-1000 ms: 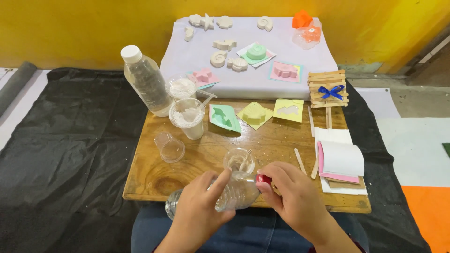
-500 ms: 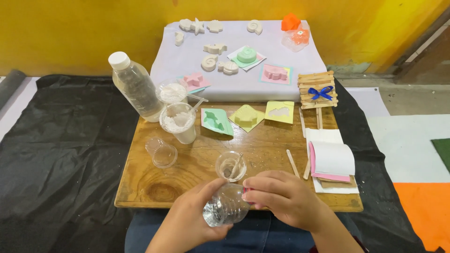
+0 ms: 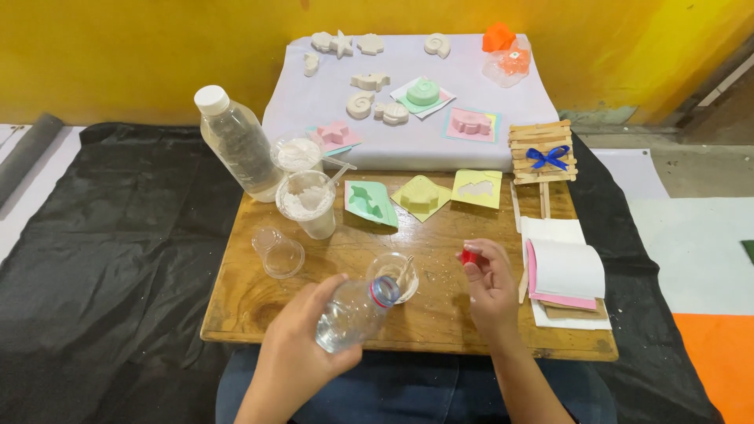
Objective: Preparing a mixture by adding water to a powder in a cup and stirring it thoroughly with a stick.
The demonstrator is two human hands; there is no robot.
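Small bottle (image 3: 352,312) in left hand (image 3: 302,345): clear glossy plastic. Cap (image 3: 469,256) in right hand (image 3: 490,286): red plastic. Cup (image 3: 393,275) between hands: clear plastic. Counter (image 3: 440,314) beneath: wood, smooth, worn. Beyond: matt white cloth (image 3: 408,149).

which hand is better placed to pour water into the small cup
The left hand. It already holds the small water bottle, tilted with its open neck at the rim of the small cup. The right hand sits off to the side, its fingers pinching the red cap.
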